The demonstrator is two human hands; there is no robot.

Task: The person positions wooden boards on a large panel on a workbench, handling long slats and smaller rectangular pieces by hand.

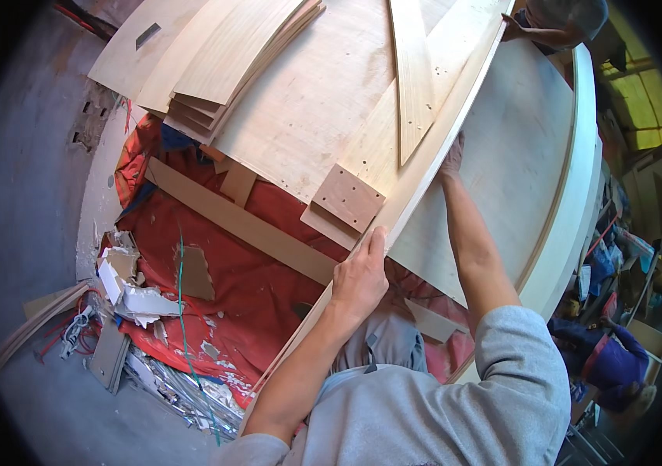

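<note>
1. Gripping the long wooden board (pixel 418 175) with our left hand (pixel 360 279), fingers clenched around its near section.
2. Our right hand (pixel 452 161) is at the board's right side, farther out; fingertips partly hidden, so we can't tell if they grasp.
3. Board runs diagonally away from us; co-worker's hand (pixel 513 29) is at its far end.
4. Left of it we see a tapered plywood strip (pixel 412 85) and drilled brown plate (pixel 349 198).
5. Farther left: stacked curved plywood panels (pixel 230 54); red cloth (pixel 269 311) below.
</note>
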